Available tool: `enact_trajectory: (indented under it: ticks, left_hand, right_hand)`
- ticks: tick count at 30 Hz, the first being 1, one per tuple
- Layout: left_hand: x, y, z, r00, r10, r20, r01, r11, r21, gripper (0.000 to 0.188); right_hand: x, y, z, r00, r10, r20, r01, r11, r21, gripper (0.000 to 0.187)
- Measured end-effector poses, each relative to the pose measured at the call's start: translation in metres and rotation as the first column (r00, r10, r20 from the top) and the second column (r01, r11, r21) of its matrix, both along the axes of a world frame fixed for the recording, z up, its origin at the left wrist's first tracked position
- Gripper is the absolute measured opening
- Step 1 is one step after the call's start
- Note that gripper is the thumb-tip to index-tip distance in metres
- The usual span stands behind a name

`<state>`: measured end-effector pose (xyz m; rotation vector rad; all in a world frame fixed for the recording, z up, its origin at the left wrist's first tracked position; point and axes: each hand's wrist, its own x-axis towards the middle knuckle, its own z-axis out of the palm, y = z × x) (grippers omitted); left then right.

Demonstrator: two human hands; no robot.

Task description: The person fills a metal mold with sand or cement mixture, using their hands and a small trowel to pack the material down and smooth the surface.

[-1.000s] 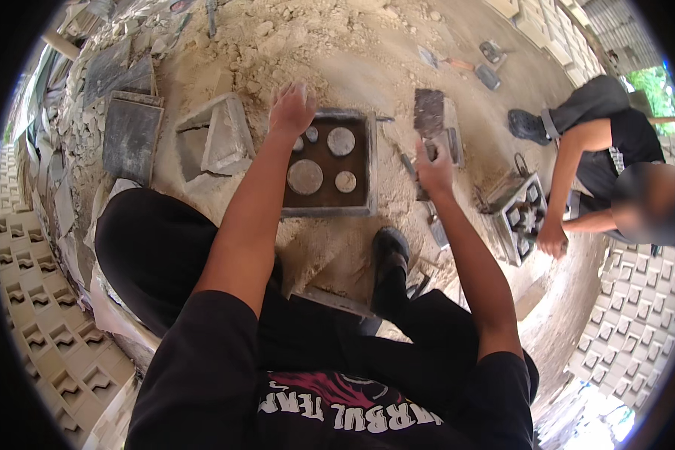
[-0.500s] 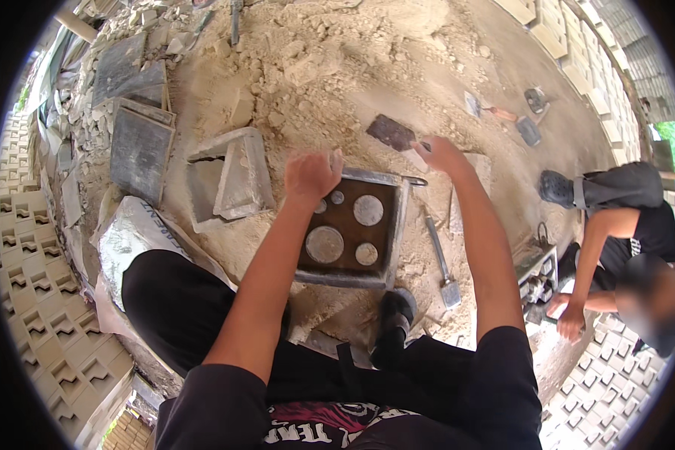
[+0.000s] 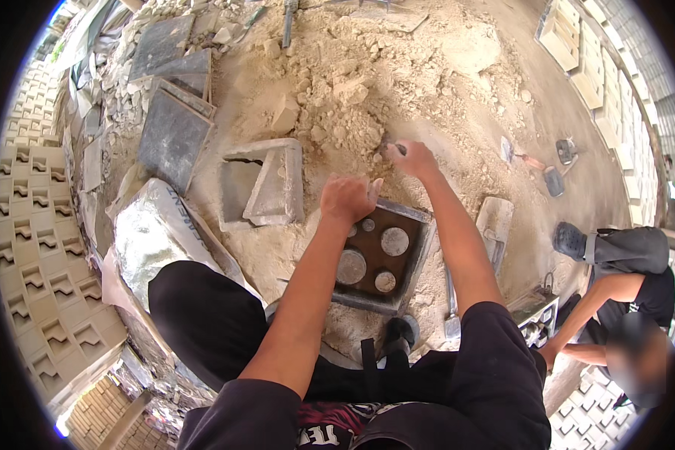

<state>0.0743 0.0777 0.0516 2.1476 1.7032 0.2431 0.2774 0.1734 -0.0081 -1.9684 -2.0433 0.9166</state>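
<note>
A square mould box point(image 3: 416, 277) with a grey frame lies on the sandy ground in front of me. Its dark inside holds several pale round discs point(image 3: 394, 241) of different sizes. My left hand point(image 3: 349, 199) is closed on the box's far left rim, thumb sticking up. Beyond the box, my right hand point(image 3: 412, 159) is wrapped round the handle of a trowel point(image 3: 386, 143). The trowel's blade is mostly hidden at the foot of the heap of sandy lumps point(image 3: 345, 97).
A pale rectangular frame with a slanted piece point(image 3: 289, 180) sits left of the box. Dark boards point(image 3: 174, 139) lean further left, near a white sack point(image 3: 146, 229). A flat-bladed tool point(image 3: 452, 325) lies right of the box. A co-worker point(image 3: 630, 289) crouches at the right.
My right hand has moved the trowel leftward and away from me; its dark blade, in plain view before, is now mostly out of sight at the heap. My left hand stays at the box.
</note>
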Motion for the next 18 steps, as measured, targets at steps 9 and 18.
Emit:
enact_trajectory:
  ticks: [9,18]
  left_hand:
    - [0.002,0.003,0.008,0.999,-0.014,0.038,0.016,0.998,-0.058,0.05]
    - [-0.011,0.003,-0.017,0.604,0.267,0.751,-0.35,0.936,-0.051,0.051]
  right_hand:
    - [0.046,-0.019,0.049,0.994,-0.014,-0.109,0.043,0.964,0.262,0.041]
    - [0.043,-0.11,0.126,0.997,0.062,0.055,-0.072,0.978,0.197,0.052]
